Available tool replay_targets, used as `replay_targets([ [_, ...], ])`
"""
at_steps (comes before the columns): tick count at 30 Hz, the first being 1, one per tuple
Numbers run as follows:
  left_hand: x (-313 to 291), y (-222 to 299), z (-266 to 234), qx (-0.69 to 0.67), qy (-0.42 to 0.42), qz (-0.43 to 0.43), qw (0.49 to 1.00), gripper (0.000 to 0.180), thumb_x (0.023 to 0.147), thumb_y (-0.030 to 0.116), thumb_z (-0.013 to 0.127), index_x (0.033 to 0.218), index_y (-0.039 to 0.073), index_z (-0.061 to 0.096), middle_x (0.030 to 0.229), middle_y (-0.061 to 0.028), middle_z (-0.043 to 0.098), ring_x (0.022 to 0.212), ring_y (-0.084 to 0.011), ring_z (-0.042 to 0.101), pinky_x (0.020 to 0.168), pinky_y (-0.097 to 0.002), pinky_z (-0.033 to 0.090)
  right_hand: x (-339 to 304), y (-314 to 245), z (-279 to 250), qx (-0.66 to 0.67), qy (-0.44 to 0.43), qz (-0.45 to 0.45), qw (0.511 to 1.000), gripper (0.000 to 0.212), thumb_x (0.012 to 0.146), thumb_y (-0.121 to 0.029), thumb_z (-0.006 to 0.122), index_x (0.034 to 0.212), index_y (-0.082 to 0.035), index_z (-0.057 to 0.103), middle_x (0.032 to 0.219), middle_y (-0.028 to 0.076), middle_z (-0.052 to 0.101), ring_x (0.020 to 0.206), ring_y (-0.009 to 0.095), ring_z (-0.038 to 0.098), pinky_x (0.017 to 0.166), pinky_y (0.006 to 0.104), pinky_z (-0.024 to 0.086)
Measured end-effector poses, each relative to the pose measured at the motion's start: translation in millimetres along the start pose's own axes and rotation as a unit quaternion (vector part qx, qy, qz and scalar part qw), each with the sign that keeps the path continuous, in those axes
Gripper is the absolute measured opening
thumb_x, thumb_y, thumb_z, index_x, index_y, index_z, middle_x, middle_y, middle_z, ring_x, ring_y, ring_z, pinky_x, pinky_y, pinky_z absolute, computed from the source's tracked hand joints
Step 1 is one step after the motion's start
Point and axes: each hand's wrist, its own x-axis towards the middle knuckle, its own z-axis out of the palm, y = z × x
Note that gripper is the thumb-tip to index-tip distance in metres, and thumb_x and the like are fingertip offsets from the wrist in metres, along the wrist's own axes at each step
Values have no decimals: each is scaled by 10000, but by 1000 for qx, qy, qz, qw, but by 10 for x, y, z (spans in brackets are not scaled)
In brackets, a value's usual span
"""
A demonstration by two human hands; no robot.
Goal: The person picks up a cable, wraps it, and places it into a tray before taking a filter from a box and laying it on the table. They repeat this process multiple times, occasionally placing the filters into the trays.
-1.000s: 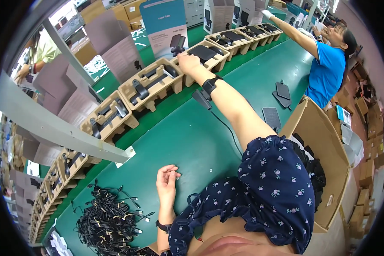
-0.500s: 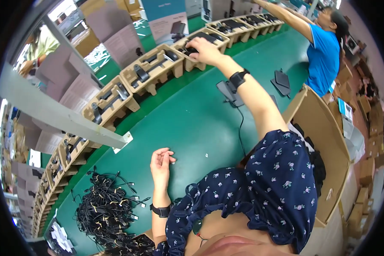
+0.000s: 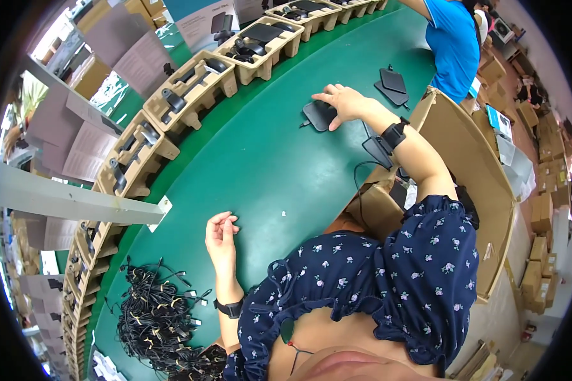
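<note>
My right hand is over a flat black square pad on the green table. Its fingers and thumb are spread along the pad's near right side; whether they touch it I cannot tell. A dark device with a black cable lies partly hidden beside my right wrist. My left hand rests on the table, fingers loosely bent and a little apart, nothing seen in it. Nearest to it is a big heap of bundled black cables. Two more black pads overlap at the far right.
A curved row of moulded cardboard trays with black parts lines the table's far side. A grey metal bar crosses at left. An open cardboard box stands at my right. A person in a blue shirt works beyond it.
My right hand has left the tray and come back toward me to the black pad. The view has shifted. My left hand stays on the table, much as before.
</note>
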Motion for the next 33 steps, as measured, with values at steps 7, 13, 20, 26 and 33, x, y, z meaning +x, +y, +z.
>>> replay_targets([
  [7,-27,-16,-36,-12,-3,5,1000,142,873,25,496,1010,-1,527,892,-68,592,700,-80,514,675,-206,435,379,-309,-26,8,6,-24,1000,602,579,-414,755,1075,-136,557,958,83,550,1028,286,485,871,384,399],
  [13,-70,6,-115,2,8,8,1000,146,873,25,494,1013,5,527,895,-62,593,706,-80,516,680,-207,433,853,-926,-596,-74,335,-251,905,132,762,-248,608,842,-143,609,782,-1,559,846,217,507,748,337,365],
  [20,-101,-3,-159,-18,-17,6,1000,145,881,33,480,1018,7,520,892,-64,593,726,-89,526,686,-213,438,1524,-1240,-1326,-135,398,-143,896,246,818,-189,504,1042,-217,603,758,54,562,699,238,592,608,322,461],
  [26,-135,-97,-326,-13,-15,2,1000,149,883,32,479,1026,2,510,889,-66,589,723,-93,525,683,-215,439,1904,-1601,-1558,-334,320,-262,847,218,692,-120,540,838,-228,661,824,-39,525,913,151,499,769,291,380],
  [33,-145,-78,-410,-32,-19,-10,999,154,883,23,467,1031,-5,504,889,-70,586,722,-95,522,682,-214,440,2064,-1707,-1755,-391,276,-326,815,137,652,-204,604,727,-286,685,846,-76,518,960,129,460,789,279,379],
])
